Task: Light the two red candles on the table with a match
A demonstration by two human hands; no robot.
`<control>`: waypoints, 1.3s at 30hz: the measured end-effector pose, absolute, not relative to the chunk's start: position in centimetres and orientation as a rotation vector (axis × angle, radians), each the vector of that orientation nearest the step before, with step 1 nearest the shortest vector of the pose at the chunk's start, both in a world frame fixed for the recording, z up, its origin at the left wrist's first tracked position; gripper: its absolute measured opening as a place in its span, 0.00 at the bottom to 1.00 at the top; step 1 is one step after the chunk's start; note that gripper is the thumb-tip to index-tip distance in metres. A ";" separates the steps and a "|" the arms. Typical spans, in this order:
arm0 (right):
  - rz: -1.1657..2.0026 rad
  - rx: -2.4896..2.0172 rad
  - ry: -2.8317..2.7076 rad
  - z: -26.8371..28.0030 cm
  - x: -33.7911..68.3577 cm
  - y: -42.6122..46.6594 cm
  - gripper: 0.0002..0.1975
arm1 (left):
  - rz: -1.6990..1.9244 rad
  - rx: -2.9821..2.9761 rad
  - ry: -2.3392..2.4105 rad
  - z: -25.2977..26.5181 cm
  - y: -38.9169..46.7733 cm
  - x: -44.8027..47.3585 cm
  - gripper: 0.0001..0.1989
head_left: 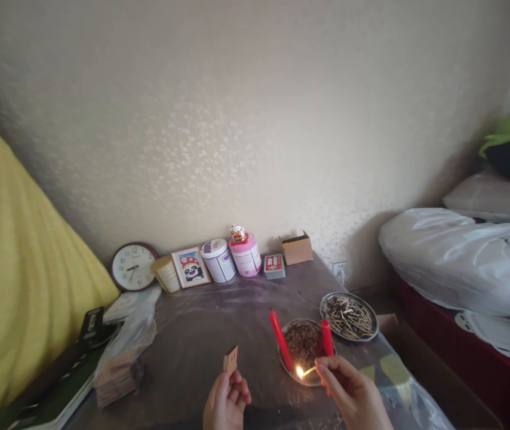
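Note:
Between the thumb and fingers of my right hand [349, 388] is a burning match [309, 371], its flame at the left end. It is held over the near edge of a round dish [287, 371] filled with brownish grains. Two red candles stand in that dish: a taller, tilted candle [280, 340] on the left and a shorter candle [327, 338] on the right. Neither candle shows a flame. My left hand [228, 400], closed, grips a small matchbox [230, 360] upright, left of the dish.
A plate of used matches [349, 316] is right of the candles. Along the wall stand a clock [134, 267], panda picture [191, 267], two canisters [218, 261], a red box [275, 266] and an open carton [297, 249]. Bagged small boxes [118, 373] lie left.

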State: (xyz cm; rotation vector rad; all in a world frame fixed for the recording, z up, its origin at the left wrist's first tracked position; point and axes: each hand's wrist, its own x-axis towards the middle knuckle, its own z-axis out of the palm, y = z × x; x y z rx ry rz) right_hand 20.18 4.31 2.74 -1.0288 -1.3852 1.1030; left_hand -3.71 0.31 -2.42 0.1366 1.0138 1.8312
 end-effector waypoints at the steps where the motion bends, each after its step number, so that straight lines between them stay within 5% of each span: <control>1: 1.107 -1.031 -1.380 2.8 20.1 4.3 0.16 | 1.836 0.138 1.013 -2.4 0.3 -3.7 0.21; 13: 0.838 -1.064 -1.652 3.8 19.4 4.1 0.13 | 1.907 0.115 0.965 -1.9 0.8 -5.1 0.23; 27: 1.097 -1.017 -1.381 10.2 17.7 6.4 0.18 | 1.942 0.078 0.893 0.2 1.1 -4.6 0.23; 39: 0.740 -1.096 -1.489 13.7 17.3 7.1 0.15 | 1.970 0.090 0.847 1.0 1.0 -4.3 0.21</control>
